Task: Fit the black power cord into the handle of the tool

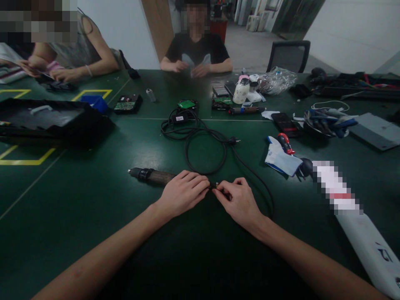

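Note:
An electric screwdriver [158, 177] with a brown grip and black nose lies on the green table, its tip pointing left. My left hand [184, 191] is wrapped over its rear end. Close by on the right, my right hand [239, 202] pinches the plug end of a black cable [268, 189] at the tool's tail; whether the plug is seated I cannot tell. Beyond my hands the cable lies in loops, with a black adapter [179, 118] bearing a white label and a mains plug [234, 141].
Right of my hands lie a glove [283, 158], a red-handled screwdriver [286, 143] and a long white object [365, 241]. A black casing [46, 121] stands left. Circuit-board units [128, 104] and a bottle [241, 91] are farther back. Two people sit across the table.

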### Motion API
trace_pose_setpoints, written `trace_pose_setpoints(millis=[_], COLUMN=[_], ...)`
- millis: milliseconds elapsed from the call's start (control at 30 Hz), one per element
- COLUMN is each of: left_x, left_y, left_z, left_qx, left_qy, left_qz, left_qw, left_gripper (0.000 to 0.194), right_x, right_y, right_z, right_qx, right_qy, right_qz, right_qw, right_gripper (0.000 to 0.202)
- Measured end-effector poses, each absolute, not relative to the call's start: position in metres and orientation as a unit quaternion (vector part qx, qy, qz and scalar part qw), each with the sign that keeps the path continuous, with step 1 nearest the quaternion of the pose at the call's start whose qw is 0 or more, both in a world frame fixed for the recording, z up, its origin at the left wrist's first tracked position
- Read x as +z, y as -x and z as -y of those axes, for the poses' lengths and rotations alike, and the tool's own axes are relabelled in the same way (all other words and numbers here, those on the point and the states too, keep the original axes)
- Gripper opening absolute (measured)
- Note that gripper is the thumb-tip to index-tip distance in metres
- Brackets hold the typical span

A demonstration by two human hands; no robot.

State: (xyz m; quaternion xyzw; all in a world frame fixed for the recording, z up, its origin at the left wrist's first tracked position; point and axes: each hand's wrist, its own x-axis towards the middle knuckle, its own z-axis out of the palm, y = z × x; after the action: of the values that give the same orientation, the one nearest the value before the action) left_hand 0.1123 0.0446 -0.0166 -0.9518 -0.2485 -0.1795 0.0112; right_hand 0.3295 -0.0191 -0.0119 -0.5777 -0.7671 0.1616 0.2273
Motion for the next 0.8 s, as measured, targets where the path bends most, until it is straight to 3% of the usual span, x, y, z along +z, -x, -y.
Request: trace_pose_setpoints(millis=[800], left_x=[-0.0189], left_y=[-0.1117], left_z=[-0.0447], left_qx=[-0.201], left_qy=[0.948], left_qz=[0.245], left_qw=[-0.014], left_gripper=[0.024], right_x=[-0.0117], right_y=[-0.3308], right_z=[0.0188], right_qx=[0.171], right_qy=[0.572], right_qz=[0.772], right_qw=[0.220], right_gripper=[0.018])
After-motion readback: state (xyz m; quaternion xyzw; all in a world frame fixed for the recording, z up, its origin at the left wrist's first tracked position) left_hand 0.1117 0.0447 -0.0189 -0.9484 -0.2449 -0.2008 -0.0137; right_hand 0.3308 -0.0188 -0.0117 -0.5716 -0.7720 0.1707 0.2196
